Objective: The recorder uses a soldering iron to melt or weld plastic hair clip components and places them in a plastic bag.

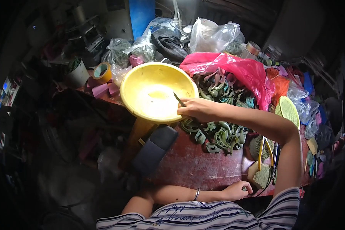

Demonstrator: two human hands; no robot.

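Red worktable [203,168], worn and scuffed, stands under bright light in a dim, crowded room. Seen from beside it, the right hand [197,109] pinches a slim dark green piece [178,99] between thumb and fingers, its pointed end directed up and to the left over the near right rim of a yellow basin [142,80]. The left hand [237,190] is at the table's near edge, fingers curled; a small greenish spot shows at the fingertips, but whether they grip anything cannot be told from this view. Green, loop-shaped clips [222,140] lie heaped on both sides of the right forearm. Outward to the right are yellow-handled pliers [260,158], one handle against a foam block [261,178], and a green mesh basket [287,111]. Beyond the heap spreads a pink plastic bag [234,65]; left of the basin sits a tape roll [108,73].
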